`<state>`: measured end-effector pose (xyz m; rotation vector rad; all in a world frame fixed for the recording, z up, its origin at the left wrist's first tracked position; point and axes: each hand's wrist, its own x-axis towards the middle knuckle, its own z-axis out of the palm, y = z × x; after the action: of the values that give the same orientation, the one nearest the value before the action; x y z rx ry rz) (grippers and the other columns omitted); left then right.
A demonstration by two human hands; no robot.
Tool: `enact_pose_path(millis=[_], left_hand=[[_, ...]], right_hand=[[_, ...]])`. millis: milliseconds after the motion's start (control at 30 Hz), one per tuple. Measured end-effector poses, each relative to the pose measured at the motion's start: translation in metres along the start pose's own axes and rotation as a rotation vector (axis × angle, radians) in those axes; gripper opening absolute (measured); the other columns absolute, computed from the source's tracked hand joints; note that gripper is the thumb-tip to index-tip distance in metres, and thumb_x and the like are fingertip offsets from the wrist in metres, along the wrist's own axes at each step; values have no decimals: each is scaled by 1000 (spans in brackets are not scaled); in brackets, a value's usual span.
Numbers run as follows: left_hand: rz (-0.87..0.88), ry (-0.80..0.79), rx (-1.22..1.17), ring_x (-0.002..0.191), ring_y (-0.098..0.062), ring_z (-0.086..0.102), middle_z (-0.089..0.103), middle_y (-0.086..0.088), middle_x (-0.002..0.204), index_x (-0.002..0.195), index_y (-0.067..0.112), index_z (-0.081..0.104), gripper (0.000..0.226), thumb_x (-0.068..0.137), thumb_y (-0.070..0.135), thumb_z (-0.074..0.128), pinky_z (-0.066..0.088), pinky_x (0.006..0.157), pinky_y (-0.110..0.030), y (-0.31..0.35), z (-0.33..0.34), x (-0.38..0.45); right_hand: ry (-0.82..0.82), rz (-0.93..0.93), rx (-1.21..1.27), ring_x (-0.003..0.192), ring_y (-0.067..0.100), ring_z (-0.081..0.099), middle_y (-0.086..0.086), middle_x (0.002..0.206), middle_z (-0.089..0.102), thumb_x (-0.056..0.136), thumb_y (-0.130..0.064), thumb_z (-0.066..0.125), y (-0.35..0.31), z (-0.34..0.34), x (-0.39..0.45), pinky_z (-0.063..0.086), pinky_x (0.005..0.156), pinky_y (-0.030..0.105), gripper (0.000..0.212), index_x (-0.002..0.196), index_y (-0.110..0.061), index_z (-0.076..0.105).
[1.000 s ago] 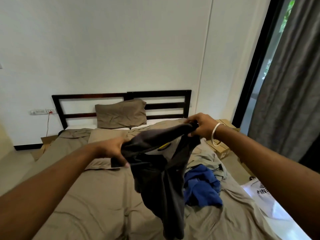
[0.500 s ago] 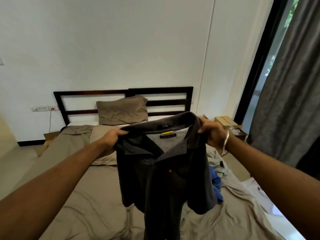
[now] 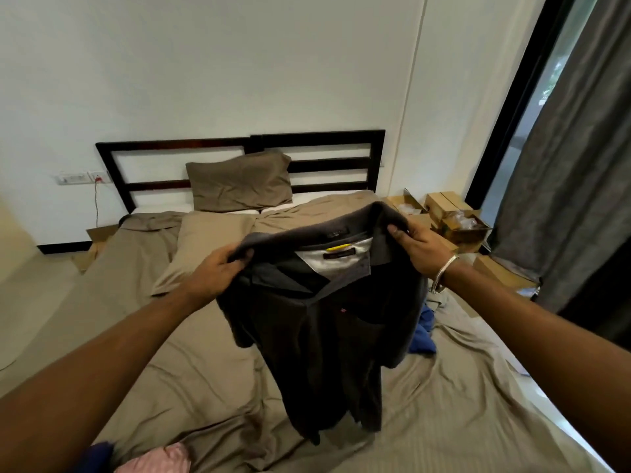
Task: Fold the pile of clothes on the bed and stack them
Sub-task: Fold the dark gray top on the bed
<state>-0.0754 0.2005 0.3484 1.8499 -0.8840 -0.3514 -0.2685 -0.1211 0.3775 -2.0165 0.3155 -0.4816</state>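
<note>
A dark grey collared shirt (image 3: 327,339) hangs in the air over the bed (image 3: 177,377), its inside collar with a yellow tag facing me. My left hand (image 3: 215,274) grips its left shoulder and my right hand (image 3: 418,249), with a silver bangle on the wrist, grips its right shoulder. The shirt's hem dangles just above the tan sheet. Partly hidden behind the shirt on the right lies a blue garment (image 3: 423,331). At the bottom edge a pink garment (image 3: 160,460) and a dark blue one (image 3: 94,457) peek in.
A tan pillow (image 3: 239,182) leans on the dark slatted headboard (image 3: 307,145). Cardboard boxes (image 3: 454,218) stand on the floor to the right of the bed, beside a grey curtain (image 3: 563,165). A wall socket with a red cord (image 3: 97,180) is at the left.
The bunched shirt has been spread open by its shoulders and now hangs flat. My view has tilted downward, bringing the near part of the bed and the pink garment into sight.
</note>
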Motion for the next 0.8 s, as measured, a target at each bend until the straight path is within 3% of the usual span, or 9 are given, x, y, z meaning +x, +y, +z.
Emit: enact_pose_path(millis=[33, 133, 200, 333, 400, 467, 600, 700, 800], left_hand=[[-59, -107, -63, 101, -18, 69, 74, -6, 107, 115, 12, 68, 51, 76, 43, 81, 56, 87, -31, 0, 2, -4], [-130, -400, 161, 87, -9, 70, 76, 4, 93, 101, 17, 70, 47, 62, -1, 89, 52, 72, -16, -8, -5, -13], [-108, -327, 311, 83, -6, 66, 74, 16, 82, 89, 28, 69, 48, 67, -12, 81, 48, 70, -12, -21, -4, -14], [-44, -72, 218, 71, 4, 62, 70, 21, 69, 67, 35, 73, 56, 73, -19, 61, 45, 66, -8, -32, 9, -10], [-25, -36, -4, 75, 1, 62, 71, 16, 73, 77, 27, 74, 38, 71, -8, 59, 48, 72, -11, -29, 23, -12], [-18, 7, -165, 74, 2, 61, 69, 15, 73, 86, 11, 63, 23, 77, -10, 56, 48, 72, -12, -24, 42, -14], [-117, 48, -116, 89, 4, 64, 72, 22, 89, 101, 17, 63, 48, 85, -24, 44, 49, 90, -22, -33, 67, -23], [-302, -147, -124, 104, -9, 62, 72, 24, 100, 107, 34, 69, 40, 77, 8, 67, 51, 91, -20, -33, 86, -44], [-501, -485, -242, 101, 3, 64, 71, 24, 103, 118, 21, 55, 43, 81, 14, 76, 47, 82, -10, -16, 102, -63]], right_hand=[[4, -4, -2, 88, -4, 57, -12, 98, 63, 102, -21, 49, 3, -1, 0, 43, 67, 1, 18, 117, -20, 60], [-45, 18, 40, 88, 0, 61, -11, 96, 65, 100, -16, 53, 12, -4, -3, 46, 68, 4, 18, 115, -19, 62], [-74, 20, 35, 90, 5, 62, -7, 98, 66, 99, -12, 54, 21, -7, -7, 49, 71, 8, 17, 112, -17, 64], [-181, 50, 148, 100, 12, 66, 1, 105, 69, 93, -20, 61, 47, -13, -12, 54, 87, 23, 17, 109, -19, 67], [-224, 113, 265, 99, 17, 69, 3, 102, 73, 79, -43, 75, 55, -17, -15, 58, 83, 28, 36, 105, -19, 71], [-226, 160, 360, 91, 17, 72, 1, 94, 75, 78, -45, 75, 64, -24, -17, 58, 74, 26, 42, 104, -13, 70], [-301, 215, 388, 83, 9, 71, -4, 87, 75, 78, -41, 74, 85, -29, -25, 57, 74, 21, 49, 108, -3, 64], [-557, 333, 330, 83, 8, 71, -4, 89, 76, 93, -13, 59, 105, -33, -34, 56, 76, 20, 24, 111, 2, 65], [-920, 435, 255, 79, 12, 71, 2, 88, 75, 97, -5, 52, 109, -44, -39, 55, 72, 23, 27, 90, -13, 77]])
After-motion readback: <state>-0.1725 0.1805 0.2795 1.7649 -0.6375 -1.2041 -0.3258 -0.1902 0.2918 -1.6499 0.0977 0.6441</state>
